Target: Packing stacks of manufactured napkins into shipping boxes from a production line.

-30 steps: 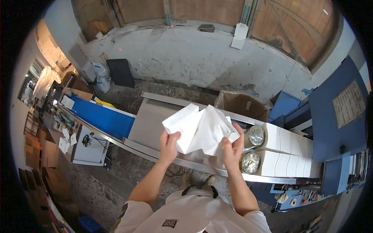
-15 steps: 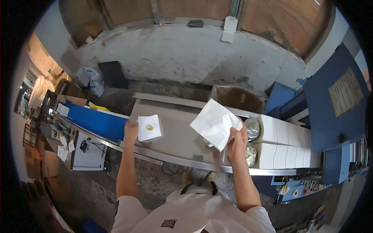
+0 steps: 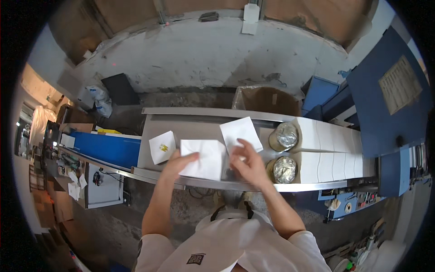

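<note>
A stack of white paper napkins (image 3: 206, 165) sits over the middle of the steel tray table. My left hand (image 3: 174, 166) grips its left side, thumb on top and the other fingers mostly hidden. To the right of the stack, my right hand (image 3: 249, 167) is open with its fingers bent and apart, holding nothing visible. Just beyond it lies a flat white napkin (image 3: 239, 131); whether the fingertips touch it I cannot tell. Left of my left hand rests a napkin stack with a small yellow print (image 3: 159, 153), set at an angle.
Long rows of white napkins (image 3: 319, 165) fill the table's right end. Two foil-wrapped round weights (image 3: 285, 170) stand against them. A blue belt (image 3: 106, 147) runs off to the left. Behind the table is a lined cardboard box (image 3: 274, 100). A blue machine panel (image 3: 385, 97) rises at right.
My left hand has come from beside the printed stack to grip the white stack. My right hand has released the raised white napkins. A single napkin now lies flat; the printed stack is turned.
</note>
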{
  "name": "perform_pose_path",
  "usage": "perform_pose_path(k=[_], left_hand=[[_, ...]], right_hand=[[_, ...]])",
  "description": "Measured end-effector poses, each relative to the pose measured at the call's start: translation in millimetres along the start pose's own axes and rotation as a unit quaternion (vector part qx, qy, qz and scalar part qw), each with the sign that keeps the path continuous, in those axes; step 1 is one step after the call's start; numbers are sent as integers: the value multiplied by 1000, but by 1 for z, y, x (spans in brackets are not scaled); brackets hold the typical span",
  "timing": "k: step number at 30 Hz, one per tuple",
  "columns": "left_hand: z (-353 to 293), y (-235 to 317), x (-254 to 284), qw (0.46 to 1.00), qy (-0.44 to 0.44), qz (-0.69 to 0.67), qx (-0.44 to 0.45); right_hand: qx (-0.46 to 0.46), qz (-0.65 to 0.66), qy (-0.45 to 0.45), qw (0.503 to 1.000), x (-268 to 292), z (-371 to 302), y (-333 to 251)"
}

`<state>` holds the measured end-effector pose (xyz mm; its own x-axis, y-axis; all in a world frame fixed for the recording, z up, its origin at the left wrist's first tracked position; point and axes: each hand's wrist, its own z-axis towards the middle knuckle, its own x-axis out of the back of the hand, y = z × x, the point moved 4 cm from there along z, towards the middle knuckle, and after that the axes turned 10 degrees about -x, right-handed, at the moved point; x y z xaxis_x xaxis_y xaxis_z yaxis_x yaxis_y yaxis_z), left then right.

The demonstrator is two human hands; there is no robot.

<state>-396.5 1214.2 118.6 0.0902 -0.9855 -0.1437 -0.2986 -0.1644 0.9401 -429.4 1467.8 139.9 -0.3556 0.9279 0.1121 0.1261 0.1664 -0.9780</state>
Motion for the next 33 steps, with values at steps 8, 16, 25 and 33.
perform_pose_path(k=[8,16,25,33], left_hand=[[25,-20,38,993,93,55,-52],[39,-56,42,990,108,80,-48],[39,-60,42,990,121,70,-37],[37,-57,43,989,138,53,-29]], right_hand=[[218,-537,-40,814,39,44,-6],[243,-564,-61,787,31,64,-8],[205,-572,-84,790,36,67,-5],[189,-525,15,830,60,73,-29]])
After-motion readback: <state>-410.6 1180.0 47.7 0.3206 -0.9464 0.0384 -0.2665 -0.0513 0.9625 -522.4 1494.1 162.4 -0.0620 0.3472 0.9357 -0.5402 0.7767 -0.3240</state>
